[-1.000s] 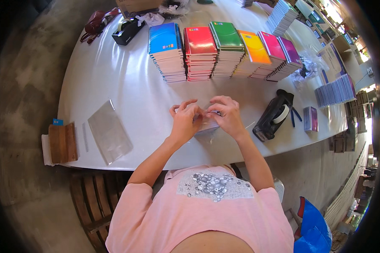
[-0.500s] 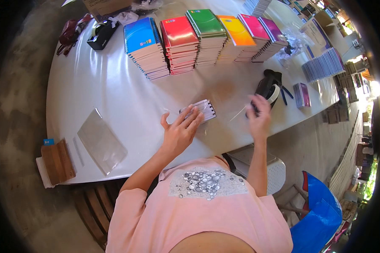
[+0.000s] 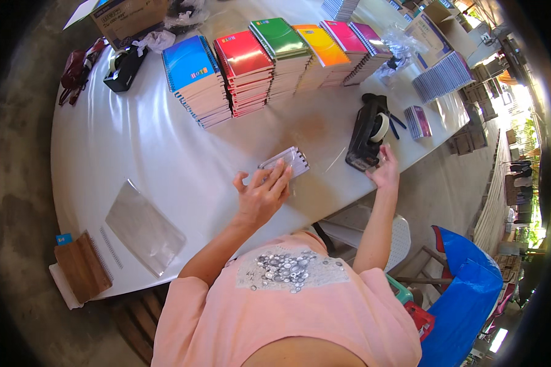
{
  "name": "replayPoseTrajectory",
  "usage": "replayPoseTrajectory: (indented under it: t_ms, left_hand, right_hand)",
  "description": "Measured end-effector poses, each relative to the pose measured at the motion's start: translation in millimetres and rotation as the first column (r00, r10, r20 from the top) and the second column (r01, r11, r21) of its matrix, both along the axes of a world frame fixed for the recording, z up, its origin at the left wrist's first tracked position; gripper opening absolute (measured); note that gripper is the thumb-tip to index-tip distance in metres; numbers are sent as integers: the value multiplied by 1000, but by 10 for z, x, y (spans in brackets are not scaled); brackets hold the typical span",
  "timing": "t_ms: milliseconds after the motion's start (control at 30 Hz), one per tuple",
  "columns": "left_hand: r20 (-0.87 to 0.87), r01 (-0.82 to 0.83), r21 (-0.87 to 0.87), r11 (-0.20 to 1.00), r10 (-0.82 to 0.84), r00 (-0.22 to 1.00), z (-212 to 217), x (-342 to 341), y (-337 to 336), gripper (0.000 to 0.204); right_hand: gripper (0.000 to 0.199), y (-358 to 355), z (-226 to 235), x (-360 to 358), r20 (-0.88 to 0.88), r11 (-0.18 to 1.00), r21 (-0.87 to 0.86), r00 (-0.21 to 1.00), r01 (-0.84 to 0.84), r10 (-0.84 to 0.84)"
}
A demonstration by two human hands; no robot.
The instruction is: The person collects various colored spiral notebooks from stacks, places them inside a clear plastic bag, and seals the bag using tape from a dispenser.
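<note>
Near the front edge of the white counter (image 3: 134, 153) lies a small notebook in a clear sleeve (image 3: 285, 162), and the left hand (image 3: 261, 194) presses flat on it, fingers spread wide, holding nothing. To its right, the right hand (image 3: 386, 173) touches the base of a black tape dispenser (image 3: 368, 131), its grip loose and open. Behind them stand coloured notebook stacks (image 3: 269, 58).

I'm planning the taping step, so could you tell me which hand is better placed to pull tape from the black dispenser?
Probably the right hand: it touches the black tape dispenser, while the left hand presses on the small wrapped notebook.
</note>
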State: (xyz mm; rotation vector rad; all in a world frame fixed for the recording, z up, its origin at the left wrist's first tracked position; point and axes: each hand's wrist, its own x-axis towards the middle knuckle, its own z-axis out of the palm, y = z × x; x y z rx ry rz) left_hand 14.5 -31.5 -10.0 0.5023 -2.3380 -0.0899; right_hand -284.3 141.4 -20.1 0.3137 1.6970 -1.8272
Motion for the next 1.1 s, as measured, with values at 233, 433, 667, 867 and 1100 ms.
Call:
replayPoseTrajectory:
  t_ms: [233, 433, 667, 867, 1100]
  left_hand:
    - [-20, 21, 64, 998, -20, 1000, -14, 10, 21, 34]
    - [-41, 35, 160, 986, -29, 999, 25, 46, 20, 36]
    - [-97, 101, 136, 986, -88, 991, -136, 20, -39, 39]
    - [-234, 119, 217, 969, -66, 970, -74, 38, -22, 36]
    - [45, 84, 277, 957, -100, 994, 267, 91, -90, 47]
  right_hand:
    - [27, 240, -230, 728, -413, 825, 560, 890, 78, 196]
    - [13, 194, 50, 970, -674, 467, 727, 396, 504, 623]
    - [24, -694, 606, 1823, -397, 915, -6, 841, -403, 367]
    - [40, -880, 396, 1954, -195, 819, 168, 796, -548, 573]
    - [45, -747, -25, 1914, -244, 858, 141, 822, -495, 514]
